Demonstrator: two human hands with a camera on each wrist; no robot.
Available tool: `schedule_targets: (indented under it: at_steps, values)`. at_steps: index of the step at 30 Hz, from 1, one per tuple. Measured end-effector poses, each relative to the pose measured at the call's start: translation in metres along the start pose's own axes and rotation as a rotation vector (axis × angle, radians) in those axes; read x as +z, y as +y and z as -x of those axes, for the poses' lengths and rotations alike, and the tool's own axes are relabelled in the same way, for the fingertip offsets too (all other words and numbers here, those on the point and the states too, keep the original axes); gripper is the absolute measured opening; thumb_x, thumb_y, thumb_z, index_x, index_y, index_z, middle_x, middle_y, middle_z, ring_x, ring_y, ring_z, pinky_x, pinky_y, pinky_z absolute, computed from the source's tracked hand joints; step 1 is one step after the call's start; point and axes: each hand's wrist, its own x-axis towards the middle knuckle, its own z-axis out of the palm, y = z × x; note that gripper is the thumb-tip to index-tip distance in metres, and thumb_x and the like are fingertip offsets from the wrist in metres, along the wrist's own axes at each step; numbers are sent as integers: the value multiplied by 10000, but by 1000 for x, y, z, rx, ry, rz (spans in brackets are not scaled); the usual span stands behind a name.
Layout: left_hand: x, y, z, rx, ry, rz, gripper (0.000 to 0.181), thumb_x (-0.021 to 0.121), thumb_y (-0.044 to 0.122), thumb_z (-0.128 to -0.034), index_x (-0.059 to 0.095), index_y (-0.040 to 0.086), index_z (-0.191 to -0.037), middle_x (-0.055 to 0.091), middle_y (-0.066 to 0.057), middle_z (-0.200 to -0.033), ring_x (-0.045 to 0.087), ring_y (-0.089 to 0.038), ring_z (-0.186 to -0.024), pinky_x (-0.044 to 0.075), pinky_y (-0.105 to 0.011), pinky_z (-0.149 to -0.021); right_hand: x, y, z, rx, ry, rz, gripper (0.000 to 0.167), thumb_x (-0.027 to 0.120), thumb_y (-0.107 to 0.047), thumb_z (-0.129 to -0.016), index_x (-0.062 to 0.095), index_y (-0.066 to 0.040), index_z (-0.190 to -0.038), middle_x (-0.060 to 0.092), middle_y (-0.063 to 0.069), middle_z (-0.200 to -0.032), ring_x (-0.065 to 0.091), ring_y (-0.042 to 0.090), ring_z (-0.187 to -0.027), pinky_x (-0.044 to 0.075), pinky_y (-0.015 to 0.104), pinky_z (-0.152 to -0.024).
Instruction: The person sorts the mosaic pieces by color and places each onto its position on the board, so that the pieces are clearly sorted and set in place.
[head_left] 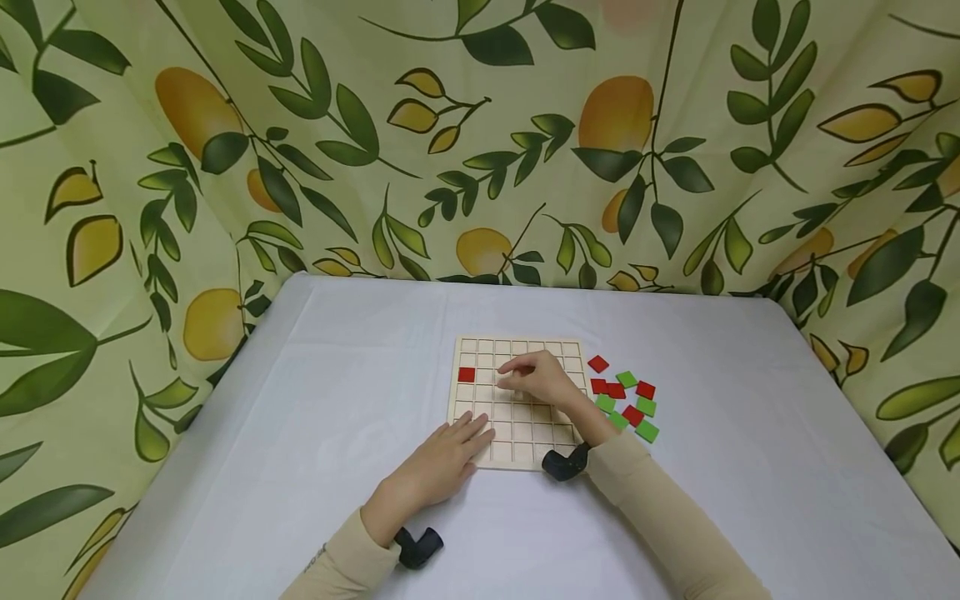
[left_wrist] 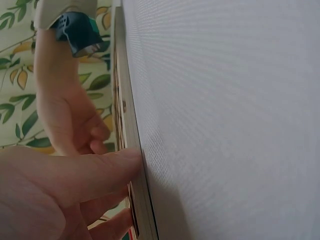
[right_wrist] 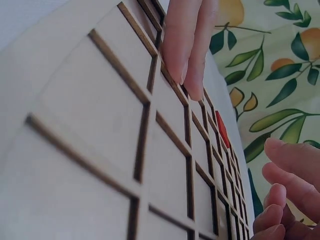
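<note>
A pale wooden grid board lies on the table, with one red square tile set in a cell near its left edge. My left hand rests on the board's near left corner, fingers spread. In the left wrist view, the left thumb touches the side edge of the board. Above the middle of the grid hovers my right hand, fingers loosely bent. The right wrist view shows nothing between the right hand's fingers, and the red tile beyond the grid lines.
Several loose red and green tiles lie right of the board, among them a red tile and a green tile. A white cloth covers the table. Behind hangs a leaf-patterned curtain. Black wrist cameras sit under both forearms.
</note>
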Motion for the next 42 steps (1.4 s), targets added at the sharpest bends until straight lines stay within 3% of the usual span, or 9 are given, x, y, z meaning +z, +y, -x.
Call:
schedule_targets:
  at_steps: [11,22,35,39,42]
  values:
    - [1,-1,-3,-11,-2,-12,491,558,156,-962,453,108,-1439,377,-91,-1562,339,-316,-1462,361,-521,-1155,-23,8,13,21,44,-14,241,757,-197,-817,745,-56,-1012,541,-24,-733,479,144,-738,401,196,-600]
    - [2,-1,-1,-12,7,15,487,562,140,-958,461,102,-1432,378,-95,-1560,335,-321,-1463,355,-527,-1157,-47,15,25,50,66,-29,327,750,-189,-822,710,3,-1084,540,-21,-744,465,147,-737,399,198,-580]
    - [3,-1,-1,2,20,23,488,569,132,-954,463,93,-1429,384,-106,-1555,341,-329,-1458,360,-535,-1151,-64,23,32,12,72,-61,330,728,-167,-846,690,40,-1100,543,-53,-715,462,87,-625,438,221,-537]
    - [3,-1,-1,3,23,22,489,568,132,-954,461,93,-1430,385,-107,-1554,342,-331,-1457,361,-536,-1149,-72,26,33,17,64,-58,365,710,-174,-865,662,65,-1136,540,-61,-695,414,68,-530,395,221,-486]
    - [3,-1,-1,8,29,29,490,570,123,-951,462,86,-1428,388,-113,-1552,344,-338,-1455,361,-540,-1147,-78,29,33,31,79,-16,362,712,-191,-866,669,49,-1133,553,-62,-715,413,55,-554,369,205,-485]
